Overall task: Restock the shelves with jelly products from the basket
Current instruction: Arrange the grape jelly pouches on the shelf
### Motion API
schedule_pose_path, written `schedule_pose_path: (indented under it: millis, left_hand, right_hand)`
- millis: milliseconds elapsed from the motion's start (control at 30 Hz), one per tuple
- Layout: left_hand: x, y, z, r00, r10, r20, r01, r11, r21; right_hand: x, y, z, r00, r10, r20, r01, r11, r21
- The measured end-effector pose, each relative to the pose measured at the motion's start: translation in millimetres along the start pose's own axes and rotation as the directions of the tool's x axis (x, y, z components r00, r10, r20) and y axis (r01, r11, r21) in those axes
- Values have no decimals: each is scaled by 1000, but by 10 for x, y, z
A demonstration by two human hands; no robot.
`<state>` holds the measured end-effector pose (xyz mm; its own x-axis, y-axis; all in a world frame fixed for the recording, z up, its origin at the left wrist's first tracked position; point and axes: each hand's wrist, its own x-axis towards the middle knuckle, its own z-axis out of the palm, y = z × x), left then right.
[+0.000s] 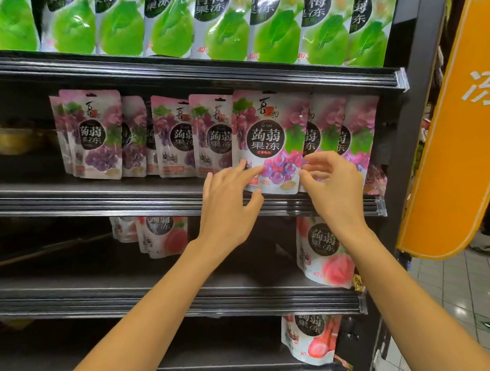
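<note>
At the middle tier of a dark shelving unit [97, 198] in a shop aisle, head view:
- Shelf lips are ribbed black metal with clear plastic end caps. Pale tiled floor [457, 302] lower right. A glossy orange sign [449, 146], rounded at its lower end, hangs slantwise beside the unit
- Top tier: green leaf-print pouches [224, 30], shiny film, packed edge to edge
- Middle tier: row of grape pouches [173, 138], flat stand-up bags in pink and purple with a black round label, upright and overlapping. Yellow tubs [8, 138] sit dim at the far left
- Front grape pouch [267, 144] stands at the shelf lip right of centre, ahead of its neighbours, leaning a little
- Left hand [228, 206]: fingers spread and nearly straight, index tip resting on the pouch's lower left face, thumb just under its bottom edge
- Right hand [334, 186]: fingers loosely curved, thumb tip at the pouch's lower right corner; cannot tell whether it pinches the edge
- Lower tiers: peach pouches [324, 252], then a strawberry pouch [311, 338], same bag shape
</note>
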<state>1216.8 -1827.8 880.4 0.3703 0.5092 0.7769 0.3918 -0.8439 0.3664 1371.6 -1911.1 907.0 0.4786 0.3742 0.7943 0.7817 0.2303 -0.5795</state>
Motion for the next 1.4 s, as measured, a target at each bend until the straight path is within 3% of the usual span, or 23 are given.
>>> schedule_pose_path:
  millis: [133,267,367,500,633,733,833,967,1067,1167,1367,1400]
  left_hand:
    - [-58,-42,-87,998,17,-63,-20,999,-35]
    - [-226,-100,-225,982,-2,-189,-38,978,-203]
    - [-444,-160,-332,980,-54,-191,-9,950,-311]
    - [-842,-425,-461,988,-142,-64,99,890,-445]
    - [-1521,-873,-519,940,-292,177,341,810,-476]
    - [-2184,-1341,-542,831,-425,360,553,704,-446]
    - [-2945,-1866,-535,685,-533,497,721,593,-357]
    - [-4076,-2489,-511,474,-632,614,869,450,-207]
    - [-4901,-2855,-452,319,-679,661,930,360,-79]
    - [-5675,-3118,-348,142,-727,672,980,200,9]
    - [-7146,-3550,87,-116,-778,618,974,32,222]
    - [-7393,-3636,203,-170,-768,617,967,-8,256]
  right_hand:
    - [-126,-56,-14,999,-34,-35,34,999,-10]
    - [-342,-133,70,994,-96,-50,96,995,-13]
    - [-581,-189,195,994,-109,-26,110,993,31]
    - [-1055,-263,401,994,-73,77,69,996,50]
    - [-1820,-187,663,971,55,231,-64,998,29]
    - [-2602,-33,904,895,243,375,-248,968,-36]
    - [-3433,86,1137,737,443,510,-419,892,-170]
    - [-4489,214,1430,531,654,538,-604,738,-301]
    - [-5275,431,1625,328,786,524,-733,561,-384]
    - [-6027,635,1778,156,842,517,-775,429,-464]
    - [-7438,1213,1934,-91,879,469,-681,288,-673]
    - [-7666,1355,1957,-106,890,444,-646,278,-711]
